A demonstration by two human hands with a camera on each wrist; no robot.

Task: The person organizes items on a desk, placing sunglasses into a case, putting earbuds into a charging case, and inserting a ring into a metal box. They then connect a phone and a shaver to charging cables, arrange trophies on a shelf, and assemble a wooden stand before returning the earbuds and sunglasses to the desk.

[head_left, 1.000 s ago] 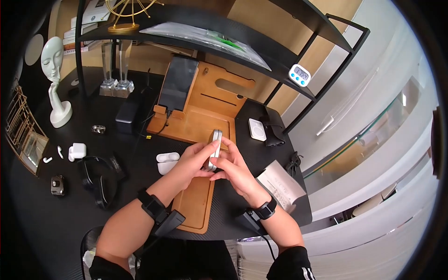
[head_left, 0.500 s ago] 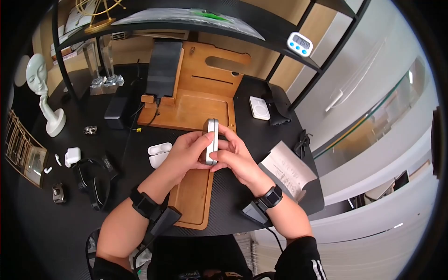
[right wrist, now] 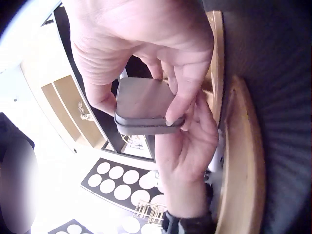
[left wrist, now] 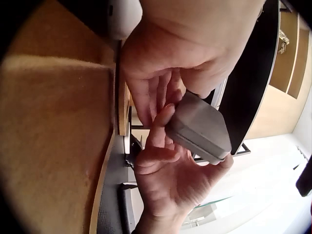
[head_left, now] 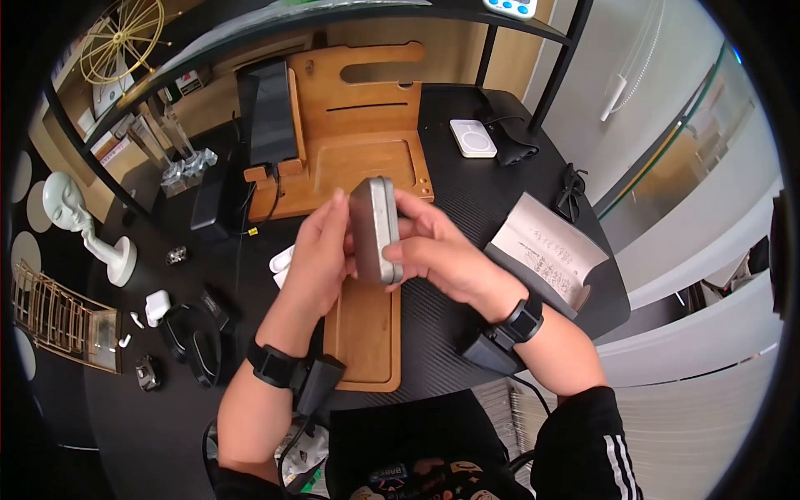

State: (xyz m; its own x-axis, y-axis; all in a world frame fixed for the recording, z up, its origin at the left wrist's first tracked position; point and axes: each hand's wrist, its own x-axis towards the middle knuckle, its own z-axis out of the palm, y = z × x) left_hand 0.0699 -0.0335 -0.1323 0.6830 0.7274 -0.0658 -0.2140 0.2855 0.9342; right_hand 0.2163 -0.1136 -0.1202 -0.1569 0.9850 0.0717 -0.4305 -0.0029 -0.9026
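- turned, that's what's been done to the grey tin (head_left: pixel 372 237) since half a second ago: its broad face is shown now, and the thumb of the left hand (head_left: pixel 315 246) has been lifted off.
- so how's it being held?
- pinched between thumb and fingers of the right hand (head_left: pixel 454 258), seen best from the right wrist. the left is held open beside it; whether it's touched by a left fingertip can't be told.
- and for the job that means?
- most of the hold has probably been given over to the right, so the left's been freed up. looks closed, judging by the seam.
- where's it held?
- over the far end of the narrow wooden tray (head_left: pixel 362 350). further out, a dark phone (head_left: pixel 271 112) is propped on the wooden stand (head_left: pixel 358 121).
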